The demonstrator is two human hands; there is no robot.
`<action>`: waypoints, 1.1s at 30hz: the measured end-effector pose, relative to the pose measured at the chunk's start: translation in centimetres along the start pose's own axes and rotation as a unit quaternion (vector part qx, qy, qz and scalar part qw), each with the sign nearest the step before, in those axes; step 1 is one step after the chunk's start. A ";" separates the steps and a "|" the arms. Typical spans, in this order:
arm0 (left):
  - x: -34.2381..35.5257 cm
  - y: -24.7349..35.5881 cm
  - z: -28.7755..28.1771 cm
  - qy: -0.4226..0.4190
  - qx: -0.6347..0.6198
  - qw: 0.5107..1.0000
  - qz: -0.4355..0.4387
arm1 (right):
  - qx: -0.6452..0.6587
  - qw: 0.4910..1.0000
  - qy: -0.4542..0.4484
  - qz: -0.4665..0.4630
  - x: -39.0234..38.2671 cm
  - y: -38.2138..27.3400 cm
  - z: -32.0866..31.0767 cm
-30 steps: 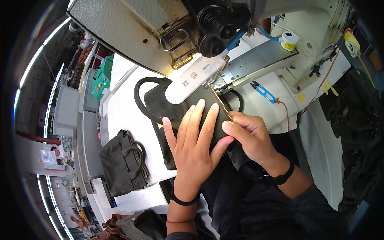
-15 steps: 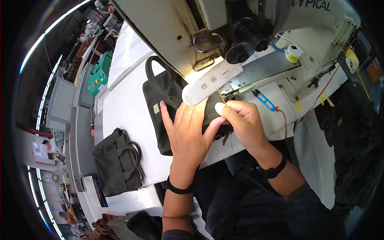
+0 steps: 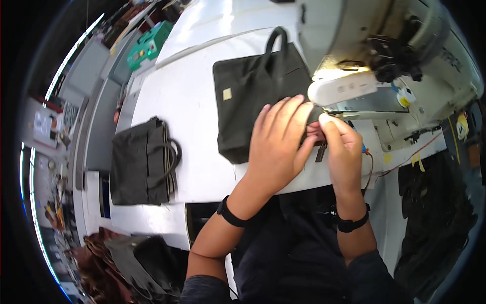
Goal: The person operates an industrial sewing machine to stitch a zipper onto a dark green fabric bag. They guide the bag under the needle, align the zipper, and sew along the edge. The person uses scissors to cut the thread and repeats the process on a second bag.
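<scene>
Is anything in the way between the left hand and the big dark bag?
Nothing that I can see: the left hand rests right on the dark bag. The right hand seems to pinch its edge.

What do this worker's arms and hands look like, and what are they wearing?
These are human hands: the left hand and right hand are ungloved. Each wrist wears a black band, left band and right band. Dark sleeves leave the forearms bare.
</scene>
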State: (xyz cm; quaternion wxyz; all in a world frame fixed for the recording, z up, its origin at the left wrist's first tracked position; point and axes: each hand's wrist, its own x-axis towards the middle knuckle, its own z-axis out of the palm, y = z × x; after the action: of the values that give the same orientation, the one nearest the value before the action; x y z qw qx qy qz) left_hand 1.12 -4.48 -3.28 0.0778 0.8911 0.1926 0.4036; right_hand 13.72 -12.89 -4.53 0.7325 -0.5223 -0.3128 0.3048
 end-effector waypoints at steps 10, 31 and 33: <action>0.9 0.0 0.6 0.064 0.065 0.995 0.048 | 0.096 0.993 -0.035 0.064 0.5 -0.7 -1.1; 1.6 -1.3 1.3 0.086 0.032 0.993 0.080 | 0.117 0.992 0.028 0.029 0.7 -0.4 0.7; 1.8 -1.3 1.4 0.088 0.029 0.993 0.077 | 0.102 0.994 0.033 0.022 0.8 -0.4 0.9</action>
State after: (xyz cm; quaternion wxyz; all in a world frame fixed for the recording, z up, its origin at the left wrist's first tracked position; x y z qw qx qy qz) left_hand 2.88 -2.51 -3.42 0.0033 0.8662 0.1411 0.4793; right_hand 13.58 -11.93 -3.78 0.7851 -0.4612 -0.2441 0.3337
